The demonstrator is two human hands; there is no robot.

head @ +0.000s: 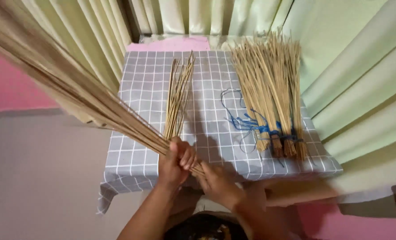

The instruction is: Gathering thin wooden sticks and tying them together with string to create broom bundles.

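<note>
right now i have my left hand (175, 161) wrapped tight round the stick bundle (73, 89) near its butt, fanning up-left off the checked cloth (131, 164); my right hand (216, 180) pinches the butt ends, squaring them.

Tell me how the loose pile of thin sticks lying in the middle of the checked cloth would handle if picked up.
The loose sticks look thin and long, so probably light and a little springy. Nothing ties them, unlike the bundles bound with blue string, so they would likely splay or slip apart unless gripped tightly. Being round, strays may roll on the cloth.
</note>
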